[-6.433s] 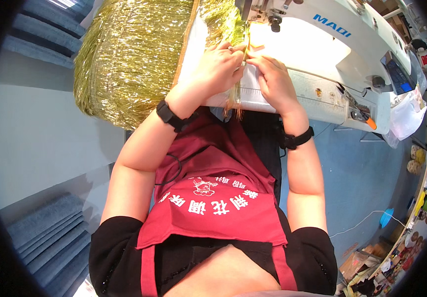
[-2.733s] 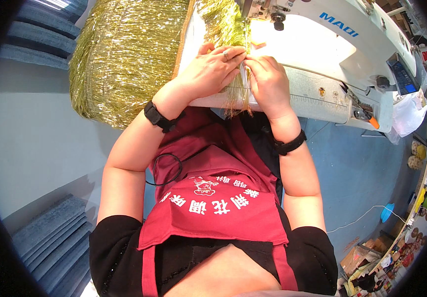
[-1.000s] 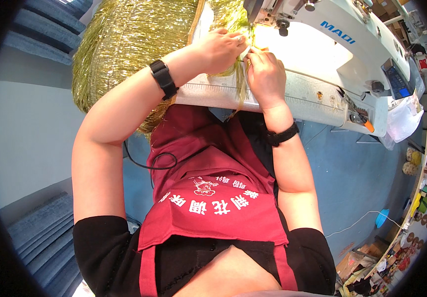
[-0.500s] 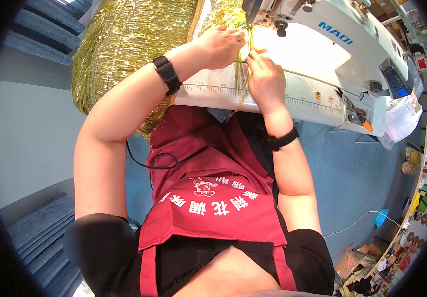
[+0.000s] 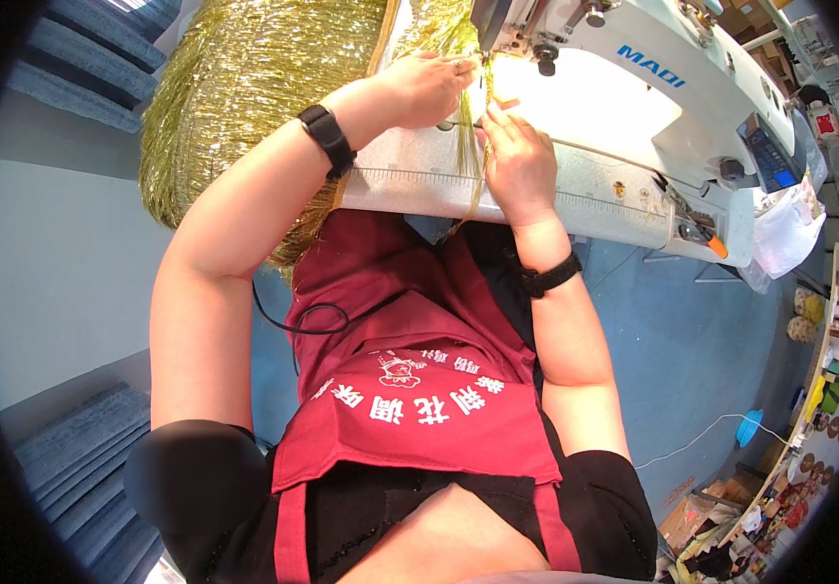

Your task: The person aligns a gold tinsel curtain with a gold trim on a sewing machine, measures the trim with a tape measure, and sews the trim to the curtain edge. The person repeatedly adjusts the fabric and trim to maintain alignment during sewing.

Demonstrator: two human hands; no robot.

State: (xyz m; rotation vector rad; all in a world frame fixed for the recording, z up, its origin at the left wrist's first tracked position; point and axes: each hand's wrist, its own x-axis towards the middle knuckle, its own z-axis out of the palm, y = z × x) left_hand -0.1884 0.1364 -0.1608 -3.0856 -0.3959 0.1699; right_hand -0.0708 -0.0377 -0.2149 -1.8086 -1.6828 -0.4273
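A white sewing machine (image 5: pixel 614 58) stands at the top, its lit presser foot over a narrow gold fringe trim (image 5: pixel 488 83). My left hand (image 5: pixel 419 92) rests with bent fingers on loose yellow-green tinsel strands (image 5: pixel 439 29), just left of the needle area; its fingertips press on them. My right hand (image 5: pixel 522 165) is closed in a pinch on the trim in front of the foot, with strands hanging below it. A thin dark object beside its fingertips is too small to make out. A large heap of gold tinsel fringe (image 5: pixel 244 97) lies at the left.
Orange-handled snips (image 5: pixel 716 243) lie on the machine bed's right end, below a control panel (image 5: pixel 770 151) and beside a white plastic bag (image 5: pixel 784 234). A blue object (image 5: pixel 748 426) with a white cord lies on the floor. A cluttered shelf (image 5: pixel 819 409) runs along the right.
My left forearm has swung out leftward and that hand has moved up toward the presser foot since the older frames. My right hand has drawn slightly down, away from the foot, in the last second.
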